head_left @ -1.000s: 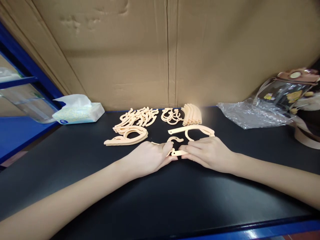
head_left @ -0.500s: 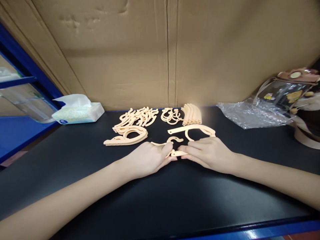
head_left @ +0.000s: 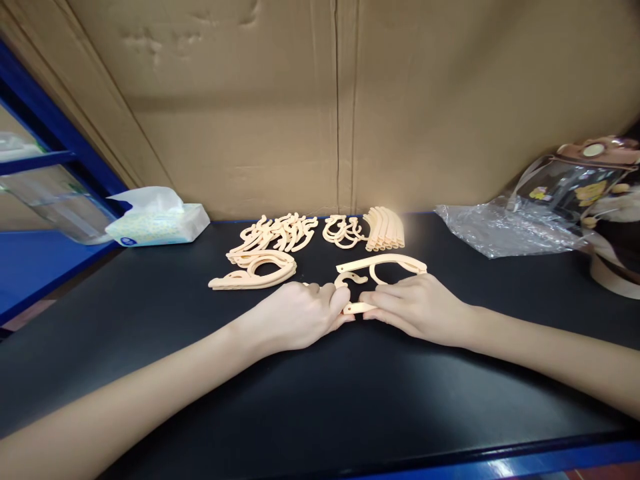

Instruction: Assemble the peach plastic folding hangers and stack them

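My left hand [head_left: 305, 313] is closed around peach plastic folding-hanger parts. A curved hook [head_left: 354, 279] rises just beyond its thumb. In the pinch of my right hand [head_left: 417, 310] is a hanger arm [head_left: 356, 308], its holed end pointing left and meeting the left fingertips. Fingers hide how these pieces join. Right behind my right hand lies another curved hanger arm [head_left: 380, 261], with a curved strip [head_left: 379, 273] under it. Beyond my left hand rests a stack of folded hangers [head_left: 253, 283] with rounded loops.
At the back of the black table [head_left: 320, 413] lie a heap of hooks [head_left: 280, 233], a few curved pieces [head_left: 343, 231] and stacked hanger arms [head_left: 384, 229]. A tissue pack [head_left: 160, 223] stands left. Clear plastic wrapping [head_left: 505, 230] and a bottle [head_left: 570, 183] are right. Cardboard [head_left: 250, 120] walls the back.
My left thumb and fingers have shifted slightly over the joint, covering more of the pieces there. My right hand stays nearly still, with the hanger arm in its pinch.
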